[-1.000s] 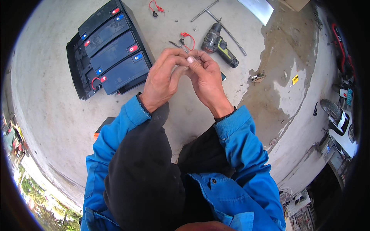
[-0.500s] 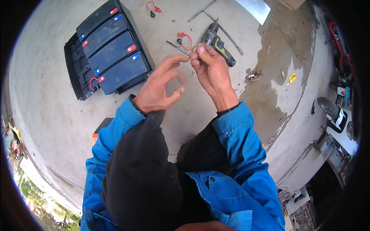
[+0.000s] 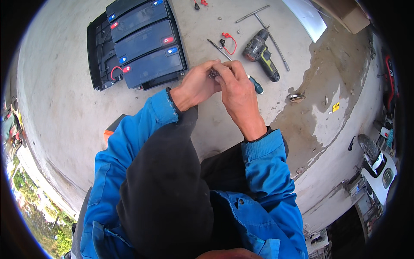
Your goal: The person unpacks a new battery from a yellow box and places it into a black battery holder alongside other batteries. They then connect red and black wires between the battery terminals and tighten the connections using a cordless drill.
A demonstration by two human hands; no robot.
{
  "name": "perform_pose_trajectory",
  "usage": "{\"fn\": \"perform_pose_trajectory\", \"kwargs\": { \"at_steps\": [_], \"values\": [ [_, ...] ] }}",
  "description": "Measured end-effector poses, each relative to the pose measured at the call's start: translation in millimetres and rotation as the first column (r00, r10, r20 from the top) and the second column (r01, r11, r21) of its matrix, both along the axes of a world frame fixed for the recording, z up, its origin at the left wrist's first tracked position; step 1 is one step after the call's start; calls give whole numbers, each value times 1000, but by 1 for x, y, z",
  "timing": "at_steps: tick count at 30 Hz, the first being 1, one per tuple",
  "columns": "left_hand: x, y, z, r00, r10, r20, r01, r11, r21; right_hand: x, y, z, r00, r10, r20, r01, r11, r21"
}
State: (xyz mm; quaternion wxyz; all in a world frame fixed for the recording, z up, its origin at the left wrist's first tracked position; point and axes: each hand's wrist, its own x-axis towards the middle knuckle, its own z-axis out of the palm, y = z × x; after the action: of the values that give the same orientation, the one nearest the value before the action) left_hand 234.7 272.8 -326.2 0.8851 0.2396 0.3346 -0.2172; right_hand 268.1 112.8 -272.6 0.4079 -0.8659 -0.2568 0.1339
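My hands are together above the floor, just right of the battery pack. My left hand (image 3: 195, 87) is cupped round a small cluster of dark metal pieces (image 3: 214, 74), too small to name for certain. Bent over it, my right hand (image 3: 239, 92) has its fingertips closed at the cluster; whether a piece is between them is hidden. A screwdriver (image 3: 256, 85) with a dark teal handle lies partly behind my right hand. Beyond the fingers lie a slim metal rod tool (image 3: 219, 49) and a red cable (image 3: 235, 44) with red and black end caps.
The black tray (image 3: 98, 56) holds several dark batteries (image 3: 148, 67) with red and blue terminals. A cordless drill (image 3: 262, 56) and a T-handle wrench (image 3: 274, 41) lie at the far right. A cardboard box (image 3: 345, 16), a white panel (image 3: 307, 18) and a damp patch (image 3: 297, 116) are further right.
My hands, apart before, have come together, the right one over the left. My view has shifted, so the batteries and tools appear further right and higher. The screwdriver handle now shows.
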Motion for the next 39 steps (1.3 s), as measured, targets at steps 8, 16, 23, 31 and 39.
{"fn": "perform_pose_trajectory", "kwargs": {
  "at_steps": [8,16,23,31,39],
  "values": [
    [0,1,-5,998,37,52,-32,995,-95,8,-1,-4,992,-9,126,4,999,42],
    [-4,11,-12,996,39,84,-26,988,-153,6,-2,4,959,28,281,11,991,-137],
    [-6,12,-15,998,-5,57,12,993,-119,4,-2,2,970,24,243,20,984,-177],
    [-4,11,-13,996,21,83,-11,993,-113,9,-6,0,942,-223,-250,205,974,-98],
    [-9,9,-4,999,29,40,-28,999,-23,11,-9,-13,849,-270,-455,290,957,-27]
  ]
}}
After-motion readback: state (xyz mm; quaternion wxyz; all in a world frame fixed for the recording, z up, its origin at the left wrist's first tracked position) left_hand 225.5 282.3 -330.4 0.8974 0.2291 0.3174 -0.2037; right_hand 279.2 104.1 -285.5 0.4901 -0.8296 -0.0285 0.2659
